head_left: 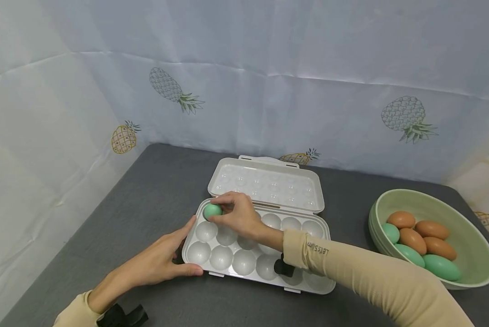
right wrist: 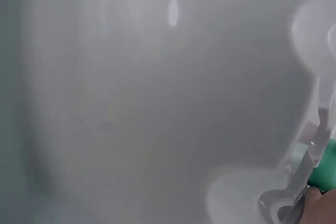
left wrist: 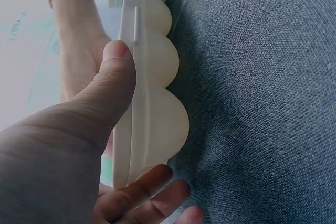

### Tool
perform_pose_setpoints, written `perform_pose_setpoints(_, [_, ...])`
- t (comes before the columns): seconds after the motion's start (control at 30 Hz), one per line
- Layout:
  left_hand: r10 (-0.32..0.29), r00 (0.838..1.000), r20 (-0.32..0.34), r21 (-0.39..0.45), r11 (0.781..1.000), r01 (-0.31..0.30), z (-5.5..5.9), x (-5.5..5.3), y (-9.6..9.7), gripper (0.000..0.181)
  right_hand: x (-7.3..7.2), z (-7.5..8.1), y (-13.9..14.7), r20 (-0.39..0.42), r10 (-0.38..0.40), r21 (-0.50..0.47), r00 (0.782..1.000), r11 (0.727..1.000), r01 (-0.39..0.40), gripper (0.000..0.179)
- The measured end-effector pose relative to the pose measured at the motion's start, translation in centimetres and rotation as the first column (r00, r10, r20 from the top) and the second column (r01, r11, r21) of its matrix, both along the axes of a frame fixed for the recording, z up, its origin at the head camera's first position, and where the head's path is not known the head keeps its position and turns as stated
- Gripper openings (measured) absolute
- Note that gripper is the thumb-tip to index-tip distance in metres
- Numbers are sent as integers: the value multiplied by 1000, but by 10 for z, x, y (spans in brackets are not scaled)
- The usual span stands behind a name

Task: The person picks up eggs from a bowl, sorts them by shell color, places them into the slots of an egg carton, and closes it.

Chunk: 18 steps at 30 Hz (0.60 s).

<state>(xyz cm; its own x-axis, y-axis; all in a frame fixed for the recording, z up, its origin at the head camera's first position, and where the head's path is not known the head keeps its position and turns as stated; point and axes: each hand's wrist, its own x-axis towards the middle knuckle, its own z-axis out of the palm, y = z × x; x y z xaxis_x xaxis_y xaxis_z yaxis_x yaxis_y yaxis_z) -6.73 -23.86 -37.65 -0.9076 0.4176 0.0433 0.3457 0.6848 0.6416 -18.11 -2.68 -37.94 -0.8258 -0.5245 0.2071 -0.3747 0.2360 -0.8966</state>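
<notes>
Right hand [head_left: 241, 217]: pinching the green egg [head_left: 212, 210] between thumb and fingers.
Green egg: at the far-left corner cup of the egg tray [head_left: 243, 262]; impossible to tell if fully seated.
Left hand [head_left: 162, 259]: gripping the tray's left end, thumb at the near edge, probably for steadiness.
Lid [head_left: 265, 182]: folded back flat on the surface [head_left: 146, 195], behind the tray.
Bowl [head_left: 471, 231]: at far right, holding brown eggs [head_left: 431, 230] and green eggs [head_left: 442, 267].
Step in hand: apparently setting an egg into its cup.
Next move: likely calls for settling the egg gently, then loosening the pinch without tipping the tray.
</notes>
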Motion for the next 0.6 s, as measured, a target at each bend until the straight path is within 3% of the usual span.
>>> perform_pose_setpoints(0.27, [2,1000,-14,4,1000,-2,0,1,0,114,-4,3,8,134,31,-70,990,997,-22,42])
perform_pose_setpoints(0.6, [-1,1000,0,0,1000,1,0,1,0,115,-10,16,33,234,60,-115,970,993,-34,43])
